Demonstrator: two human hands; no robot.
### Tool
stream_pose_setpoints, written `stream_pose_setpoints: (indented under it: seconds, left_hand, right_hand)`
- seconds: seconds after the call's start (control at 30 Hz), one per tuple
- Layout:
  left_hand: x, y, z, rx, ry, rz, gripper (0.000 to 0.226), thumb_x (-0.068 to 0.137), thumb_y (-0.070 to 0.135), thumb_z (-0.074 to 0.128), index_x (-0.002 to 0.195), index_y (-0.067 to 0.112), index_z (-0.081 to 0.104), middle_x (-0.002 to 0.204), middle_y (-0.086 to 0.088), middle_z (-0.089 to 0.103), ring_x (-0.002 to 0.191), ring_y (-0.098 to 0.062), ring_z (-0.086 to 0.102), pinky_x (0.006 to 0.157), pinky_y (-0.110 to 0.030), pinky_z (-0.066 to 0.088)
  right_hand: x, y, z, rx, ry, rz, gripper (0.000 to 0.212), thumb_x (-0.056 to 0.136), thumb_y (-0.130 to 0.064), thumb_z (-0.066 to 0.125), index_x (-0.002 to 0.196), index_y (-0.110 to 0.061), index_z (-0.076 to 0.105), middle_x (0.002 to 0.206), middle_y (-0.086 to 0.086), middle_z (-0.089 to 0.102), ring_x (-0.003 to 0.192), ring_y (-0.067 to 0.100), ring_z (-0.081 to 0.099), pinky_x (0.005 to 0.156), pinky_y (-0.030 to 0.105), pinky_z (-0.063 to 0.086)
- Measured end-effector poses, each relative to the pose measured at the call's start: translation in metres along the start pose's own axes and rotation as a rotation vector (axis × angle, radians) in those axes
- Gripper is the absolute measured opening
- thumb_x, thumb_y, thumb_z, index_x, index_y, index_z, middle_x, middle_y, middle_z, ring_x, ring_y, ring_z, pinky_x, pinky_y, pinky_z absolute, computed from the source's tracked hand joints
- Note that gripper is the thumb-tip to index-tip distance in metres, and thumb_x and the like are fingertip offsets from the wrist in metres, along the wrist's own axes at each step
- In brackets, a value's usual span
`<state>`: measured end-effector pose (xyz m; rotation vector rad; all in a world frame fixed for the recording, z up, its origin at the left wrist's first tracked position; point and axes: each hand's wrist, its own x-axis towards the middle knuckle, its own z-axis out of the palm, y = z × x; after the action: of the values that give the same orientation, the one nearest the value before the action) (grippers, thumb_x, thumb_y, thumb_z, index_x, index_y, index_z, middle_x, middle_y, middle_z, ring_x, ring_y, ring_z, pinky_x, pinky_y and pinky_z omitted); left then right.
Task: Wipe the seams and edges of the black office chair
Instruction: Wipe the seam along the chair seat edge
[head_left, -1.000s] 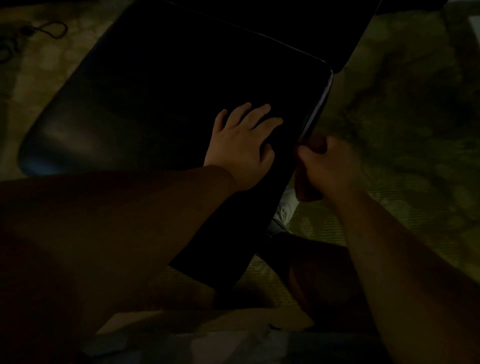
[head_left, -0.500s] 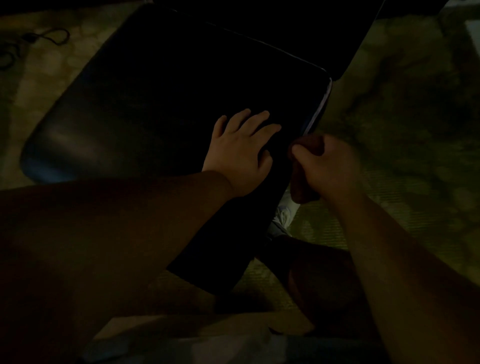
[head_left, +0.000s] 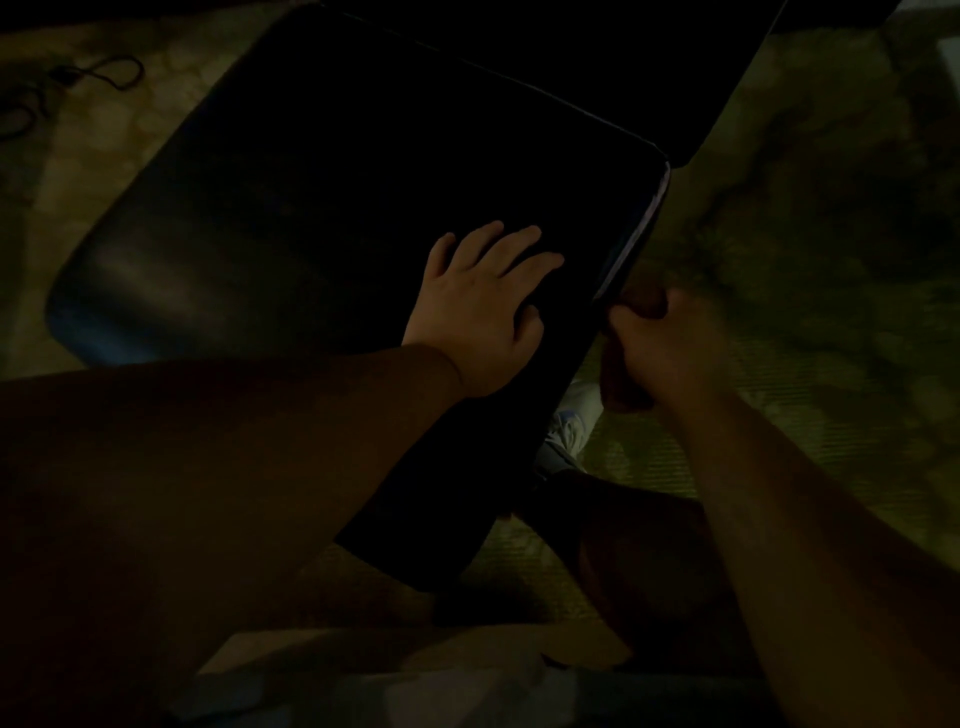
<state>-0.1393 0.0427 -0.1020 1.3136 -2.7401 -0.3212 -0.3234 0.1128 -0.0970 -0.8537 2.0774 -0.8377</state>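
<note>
Since the earlier frames, the right hand (head_left: 670, 345) has slid a short way toward the wearer along the right-hand edge of the seat, while the left hand (head_left: 485, 306) has kept its place on the cushion.

Head view. The black office chair (head_left: 332, 208) fills the upper left and centre; its seat lies almost flat below the camera. The seat's right edge (head_left: 631, 249), marked by a thin pale glint, runs diagonally from the far corner at upper right down toward the wearer. The left hand rests palm-down on the seat with fingers spread and straight, pressing the cushion just inside that edge. The right hand is curled into a fist against the edge from outside, apparently gripping a dark cloth (head_left: 621, 387) that hangs below it; the dim light leaves the material uncertain. The right hand is therefore the nearer to the seam, and the stroke likely follows the edge's long axis, toward or away from the far corner.

Surroundings: a greenish patterned floor (head_left: 810, 260), a looped cord (head_left: 93, 73) at upper left, and a pale object (head_left: 571, 421) below the seat. Nothing visible blocks the edge.
</note>
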Motion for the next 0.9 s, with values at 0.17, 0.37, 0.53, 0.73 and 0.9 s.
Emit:
stream_pose_setpoints:
  seconds: [0.17,0.37,0.53,0.73,0.9]
  left_hand:
    - [0.0,0.0,-0.001,0.001,-0.006,-0.004,0.062,0.091,0.048,0.028,0.152,0.036,0.039,0.163,0.006,0.029,0.152,-0.027,0.019,0.121,-0.059,0.012]
    - [-0.001,-0.001,-0.001,-0.002,-0.003,0.002,0.062,0.091,0.047,0.028,0.151,0.036,0.039,0.163,0.006,0.03,0.152,-0.028,0.02,0.121,-0.059,0.012]
    - [-0.001,-0.001,-0.002,0.0,-0.016,0.009,0.062,0.092,0.047,0.028,0.152,0.035,0.038,0.164,0.005,0.029,0.152,-0.028,0.019,0.122,-0.058,0.011]
    - [-0.002,-0.002,-0.002,0.003,-0.018,0.011,0.061,0.092,0.047,0.029,0.152,0.035,0.038,0.164,0.005,0.029,0.152,-0.028,0.019,0.121,-0.058,0.012]
    - [-0.005,-0.002,-0.003,0.016,-0.021,0.022,0.062,0.092,0.048,0.027,0.152,0.035,0.038,0.163,0.005,0.03,0.152,-0.028,0.02,0.121,-0.058,0.012]
  right_hand:
    - [-0.002,-0.009,0.003,0.03,-0.056,-0.065,0.006,0.089,-0.03,0.066,0.09,-0.024,0.063,0.082,-0.008,0.06,0.075,0.008,0.058,0.064,0.026,0.047]
    - [0.0,-0.003,-0.001,0.028,-0.007,-0.013,0.01,0.089,-0.029,0.065,0.086,-0.022,0.059,0.082,-0.004,0.058,0.077,0.012,0.059,0.061,0.026,0.045]
    - [0.001,-0.006,0.001,0.014,-0.008,0.006,0.013,0.085,-0.03,0.067,0.092,-0.019,0.065,0.088,0.001,0.064,0.084,0.02,0.063,0.073,0.034,0.054]
    - [-0.003,-0.015,0.0,0.056,-0.041,-0.05,0.014,0.087,-0.029,0.068,0.078,-0.027,0.057,0.079,-0.008,0.059,0.071,0.005,0.056,0.064,0.027,0.049]
    - [0.0,-0.007,-0.001,-0.042,0.033,0.016,0.011,0.087,-0.027,0.065,0.09,-0.018,0.06,0.088,0.001,0.06,0.088,0.023,0.062,0.079,0.04,0.054]
